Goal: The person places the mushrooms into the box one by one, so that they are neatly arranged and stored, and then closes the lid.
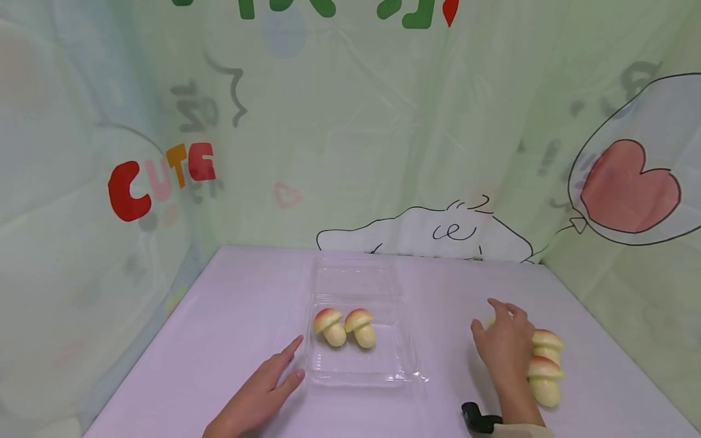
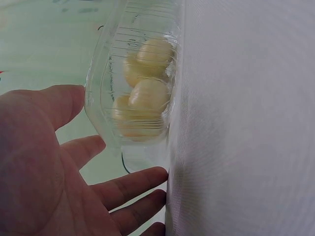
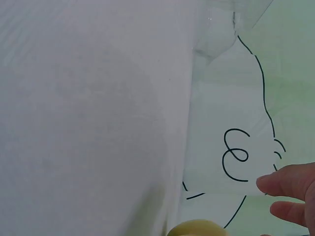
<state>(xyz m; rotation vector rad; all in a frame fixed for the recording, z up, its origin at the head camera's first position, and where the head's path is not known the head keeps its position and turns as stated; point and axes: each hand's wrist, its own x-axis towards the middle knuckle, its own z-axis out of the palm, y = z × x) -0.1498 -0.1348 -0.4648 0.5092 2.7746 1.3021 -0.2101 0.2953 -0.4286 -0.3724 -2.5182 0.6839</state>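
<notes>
Printed curtains (image 1: pixel 383 146) back the pale table (image 1: pixel 246 298); your left hand (image 1: pixel 261 392), straight-fingered, flanks a clear box (image 1: pixel 383 364); your right hand (image 1: pixel 506 350), fingers parted, partly hides mushroom shapes (image 1: pixel 545 392) (one almost wholly).

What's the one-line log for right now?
left hand: beside clear box, fingers spread | right hand: near mushroom shapes | clear box: lid folded back, two mushroom pieces inside

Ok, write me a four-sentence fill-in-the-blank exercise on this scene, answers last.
1. The clear container holds exactly ____ mushroom-shaped pieces.
2. Its lid is ____, not closed.
3. The right hand is farther from the container than the ____ hand.
4. The drawn balloon shows a red ____.
Missing words: two; open; left; heart.
</notes>
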